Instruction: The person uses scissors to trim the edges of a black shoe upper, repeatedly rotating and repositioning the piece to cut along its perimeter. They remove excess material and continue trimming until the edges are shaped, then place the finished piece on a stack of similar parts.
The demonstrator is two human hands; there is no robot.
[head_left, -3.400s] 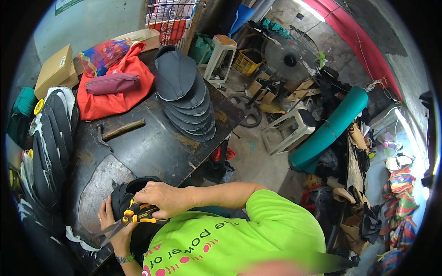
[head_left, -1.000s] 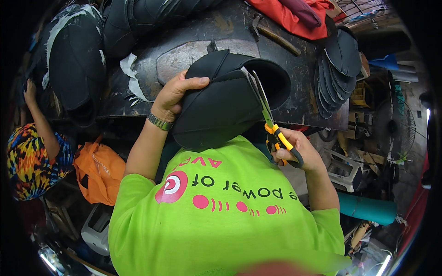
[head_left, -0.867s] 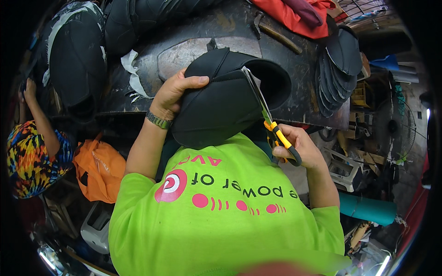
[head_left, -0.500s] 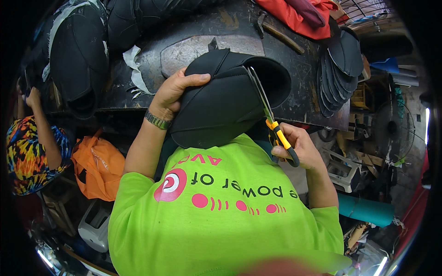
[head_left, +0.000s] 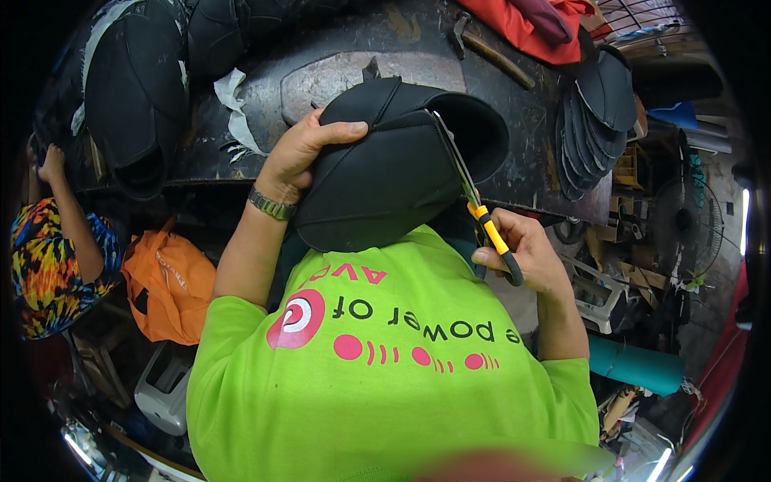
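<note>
My left hand [head_left: 299, 153] grips the far left side of a black stitched piece that looks like a shoe upper [head_left: 385, 173], its thumb lying on top and its other fingers hidden behind. The piece is curved, with its dark opening facing right. My right hand [head_left: 526, 247] is closed around the yellow and black handles of a pair of scissors [head_left: 491, 229]. Their silver blades lie along the edge of the opening, the tips near the corner of the stitched panel. How far the blades stand apart is hard to make out.
More black stitched pieces [head_left: 136, 96] and a whitish scrap [head_left: 233, 104] lie on the dark worktable [head_left: 514, 145]. Farther off are a hammer [head_left: 498, 60], red cloth [head_left: 526, 28] and stacked black pieces [head_left: 590, 128]. Another person's arm [head_left: 72, 217] and an orange bag [head_left: 169, 285] are at left.
The black piece and both hands have shifted only slightly. The scissor blades look closer together than before, still at the opening's edge.
</note>
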